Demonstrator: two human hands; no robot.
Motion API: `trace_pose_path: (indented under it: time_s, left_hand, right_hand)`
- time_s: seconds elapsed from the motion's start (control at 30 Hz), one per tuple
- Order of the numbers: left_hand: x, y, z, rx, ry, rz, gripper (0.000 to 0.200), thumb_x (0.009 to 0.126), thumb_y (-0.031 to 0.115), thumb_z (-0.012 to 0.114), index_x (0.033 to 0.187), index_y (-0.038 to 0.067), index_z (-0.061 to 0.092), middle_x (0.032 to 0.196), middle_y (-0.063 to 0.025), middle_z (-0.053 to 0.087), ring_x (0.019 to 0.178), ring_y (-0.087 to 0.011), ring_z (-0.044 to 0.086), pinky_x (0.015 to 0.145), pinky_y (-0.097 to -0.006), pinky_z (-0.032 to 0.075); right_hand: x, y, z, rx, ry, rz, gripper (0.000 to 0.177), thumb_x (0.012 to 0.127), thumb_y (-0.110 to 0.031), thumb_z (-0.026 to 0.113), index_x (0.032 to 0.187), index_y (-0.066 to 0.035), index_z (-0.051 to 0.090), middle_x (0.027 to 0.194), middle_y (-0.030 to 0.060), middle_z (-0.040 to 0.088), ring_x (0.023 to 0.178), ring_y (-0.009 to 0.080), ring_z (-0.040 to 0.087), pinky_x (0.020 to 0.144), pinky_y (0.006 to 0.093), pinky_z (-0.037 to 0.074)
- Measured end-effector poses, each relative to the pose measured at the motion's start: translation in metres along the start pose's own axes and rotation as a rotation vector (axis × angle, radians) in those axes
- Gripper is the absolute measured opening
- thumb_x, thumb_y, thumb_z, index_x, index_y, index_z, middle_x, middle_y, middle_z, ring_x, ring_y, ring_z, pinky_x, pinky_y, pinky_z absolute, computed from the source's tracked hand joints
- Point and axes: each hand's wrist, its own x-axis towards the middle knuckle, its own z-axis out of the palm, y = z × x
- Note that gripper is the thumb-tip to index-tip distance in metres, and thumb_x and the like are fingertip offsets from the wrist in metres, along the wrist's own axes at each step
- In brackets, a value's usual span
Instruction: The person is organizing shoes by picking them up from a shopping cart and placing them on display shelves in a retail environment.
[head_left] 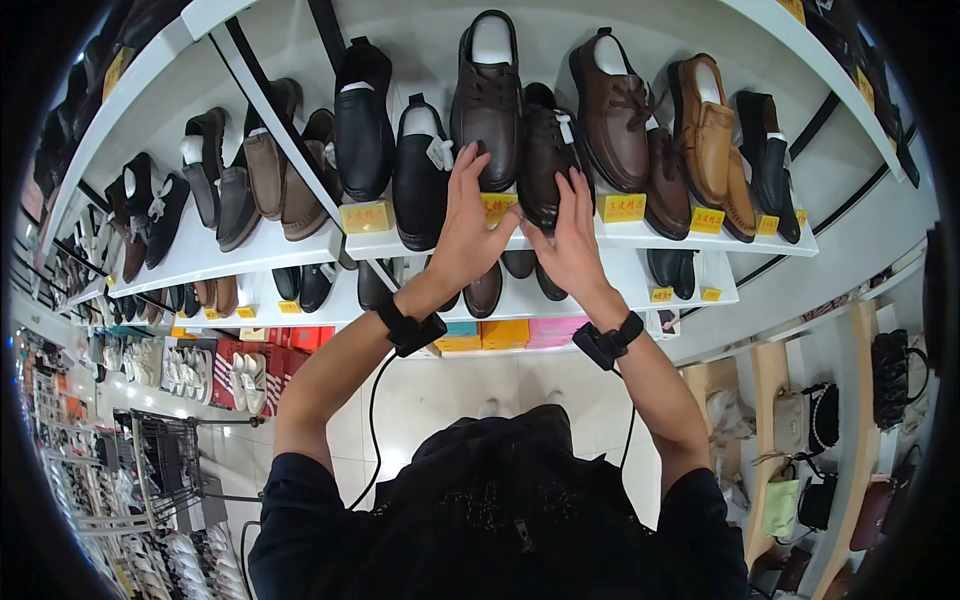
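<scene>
Both hands reach to the front of a white shoe shelf point(370, 245). My left hand point(468, 232) is open, fingers stretched upward, its fingertips at the toe of a dark brown lace-up shoe point(487, 115) propped upright. My right hand point(570, 245), also open, overlaps the lower, darker lace-up shoe point(545, 150), which carries a small white tag. The thumbs come close together between the hands. Left of them stands a black slip-on shoe point(418, 185) with a white tag. Partly behind my left fingers is a yellow price card point(497, 207).
More shoes line the shelf, among them a tan loafer point(704, 130) at the right. A lower shelf point(340, 300) holds further shoes above coloured boxes point(503, 335). Handbags point(790, 420) fill a rack on the right, and a black cart point(165, 455) stands at the left.
</scene>
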Motion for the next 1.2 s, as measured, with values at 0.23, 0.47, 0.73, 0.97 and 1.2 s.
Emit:
trace_pose_path:
  time_s: [0.23, 0.47, 0.73, 0.97, 1.2]
  left_hand:
    - [-0.048, 0.002, 0.005, -0.214, 0.015, -0.185, 0.041, 0.09, 0.004, 0.065, 0.127, 0.002, 0.048, 0.132, -0.0136, 0.05, 0.123, -0.0237, 0.051, 0.099, -0.0345, 0.042]
    - [-0.044, 0.006, 0.013, -0.159, 0.009, -0.311, 0.038, 0.09, 0.013, 0.066, 0.122, -0.001, 0.052, 0.119, -0.0162, 0.058, 0.113, -0.0263, 0.058, 0.09, -0.0375, 0.049]
    - [-0.103, 0.087, -0.051, -0.401, -0.234, -0.453, 0.016, 0.101, 0.015, 0.059, 0.109, 0.001, 0.061, 0.098, -0.0059, 0.069, 0.091, -0.0142, 0.067, 0.084, -0.0297, 0.052]
    - [-0.195, 0.154, -0.14, -0.265, -0.037, -0.633, 0.016, 0.098, 0.014, 0.061, 0.108, 0.002, 0.063, 0.086, -0.0065, 0.071, 0.082, -0.0139, 0.069, 0.073, -0.0287, 0.053]
    - [-0.28, 0.189, -0.242, -0.026, 0.229, -0.606, 0.013, 0.097, 0.004, 0.059, 0.107, -0.002, 0.064, 0.083, -0.0072, 0.069, 0.075, -0.0149, 0.066, 0.07, -0.0298, 0.052]
  right_hand:
    - [-0.017, 0.001, -0.022, 0.077, 0.0, 0.032, 0.076, 0.091, -0.026, 0.073, 0.148, 0.001, 0.032, 0.158, 0.0244, 0.025, 0.148, 0.0414, 0.025, 0.12, 0.0454, 0.026]
    - [-0.019, 0.0, -0.052, 0.163, -0.06, -0.018, 0.058, 0.092, -0.023, 0.07, 0.14, -0.002, 0.044, 0.154, 0.0223, 0.034, 0.145, 0.0399, 0.032, 0.118, 0.0441, 0.03]
    - [-0.032, -0.028, -0.104, 0.418, -0.136, -0.095, 0.023, 0.096, -0.013, 0.066, 0.115, -0.001, 0.062, 0.115, 0.0141, 0.065, 0.11, 0.0256, 0.062, 0.099, 0.0336, 0.045]
    - [-0.041, -0.095, -0.069, 0.737, -0.448, -0.083, 0.017, 0.101, -0.013, 0.059, 0.104, 0.002, 0.066, 0.087, 0.0051, 0.068, 0.083, 0.0118, 0.064, 0.079, 0.0251, 0.049]
    - [-0.06, -0.216, 0.013, 0.876, -0.71, -0.349, 0.016, 0.1, -0.012, 0.06, 0.101, 0.001, 0.068, 0.084, 0.0059, 0.069, 0.079, 0.0116, 0.065, 0.077, 0.0265, 0.05]
